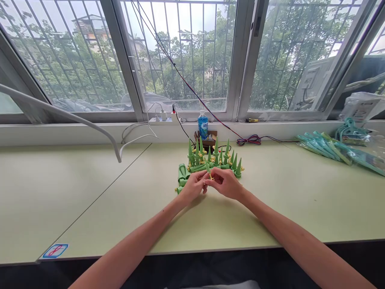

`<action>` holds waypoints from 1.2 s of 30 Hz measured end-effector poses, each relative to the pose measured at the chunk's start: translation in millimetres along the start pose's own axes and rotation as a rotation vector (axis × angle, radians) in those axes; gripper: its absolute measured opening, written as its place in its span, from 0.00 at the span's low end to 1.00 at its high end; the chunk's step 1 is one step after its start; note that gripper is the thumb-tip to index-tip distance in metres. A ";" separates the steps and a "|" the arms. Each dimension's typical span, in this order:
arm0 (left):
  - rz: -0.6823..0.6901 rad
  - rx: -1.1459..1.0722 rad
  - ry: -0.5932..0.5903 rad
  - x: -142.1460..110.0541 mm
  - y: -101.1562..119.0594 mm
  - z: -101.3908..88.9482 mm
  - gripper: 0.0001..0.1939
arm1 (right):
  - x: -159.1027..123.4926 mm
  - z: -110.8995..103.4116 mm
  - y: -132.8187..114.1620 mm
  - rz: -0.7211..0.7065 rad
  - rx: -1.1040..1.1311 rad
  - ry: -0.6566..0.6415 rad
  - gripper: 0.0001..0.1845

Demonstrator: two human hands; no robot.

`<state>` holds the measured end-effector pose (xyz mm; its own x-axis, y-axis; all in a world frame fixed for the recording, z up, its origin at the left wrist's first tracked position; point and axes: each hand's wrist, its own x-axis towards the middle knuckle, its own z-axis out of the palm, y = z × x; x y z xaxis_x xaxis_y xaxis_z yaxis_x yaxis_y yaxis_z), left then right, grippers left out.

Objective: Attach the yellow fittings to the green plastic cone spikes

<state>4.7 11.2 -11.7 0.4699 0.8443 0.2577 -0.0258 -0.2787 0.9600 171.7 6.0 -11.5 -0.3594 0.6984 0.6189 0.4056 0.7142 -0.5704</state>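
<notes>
My left hand (192, 187) and my right hand (226, 183) meet over the table, fingers pinched together. Between them is a pointed green plastic cone (207, 165), its tip up and its lower end hidden by my fingers. A small yellow piece (211, 176) shows at the right fingertips, at the cone's lower end. Just beyond the hands stand several similar green cones (216, 151) with yellow bits on their sides. Green tubular pieces (181, 171) lie to the left of them, partly behind my left hand.
Behind the cones, a blue bottle (203, 126) stands by a small brown box (213, 135). A coiled dark red cable (249, 140) lies at the back. Teal plastic items (323, 147) are at the right. A white hose (90, 125) hangs over the left side of the table (120, 224).
</notes>
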 end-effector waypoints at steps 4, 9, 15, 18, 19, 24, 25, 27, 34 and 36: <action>-0.030 -0.019 0.019 0.5 0.5 1.9 0.15 | 0.0 0.4 -0.7 0.009 -0.012 0.005 0.19; -0.045 -0.032 0.061 0.1 1.9 6.5 0.17 | -1.3 1.5 -0.6 0.037 -0.025 0.025 0.19; -0.057 -0.018 0.168 -0.2 1.3 7.7 0.18 | -1.3 4.2 0.6 0.098 -0.055 0.086 0.17; -0.052 0.068 0.240 -0.3 2.5 6.6 0.18 | 0.4 3.5 0.3 0.124 -0.074 0.145 0.16; -0.039 0.116 0.257 -0.5 3.1 5.9 0.18 | 1.1 2.7 0.2 0.124 -0.080 0.158 0.16; 0.098 0.388 0.304 -2.1 3.8 0.1 0.16 | 4.3 -2.5 1.0 0.092 -0.116 0.174 0.14; 0.118 0.433 0.311 -2.5 3.0 -1.0 0.15 | 4.8 -3.3 1.1 0.085 -0.125 0.175 0.14; 0.141 0.523 0.306 -3.6 0.7 -2.6 0.14 | 5.7 -4.2 1.1 0.068 -0.144 0.179 0.14; 0.200 0.689 0.323 -9.5 -6.9 -2.2 0.09 | 8.8 -3.8 -7.0 -0.057 -0.228 0.133 0.14; 0.216 0.718 0.319 -11.5 -7.7 -1.3 0.08 | 10.6 -5.0 -12.1 -0.085 -0.273 0.058 0.14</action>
<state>-1.7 4.2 -21.9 0.2424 0.7982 0.5515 0.5357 -0.5841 0.6098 167.1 4.5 4.7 -0.3567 0.6272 0.6924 0.5904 0.7257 -0.3532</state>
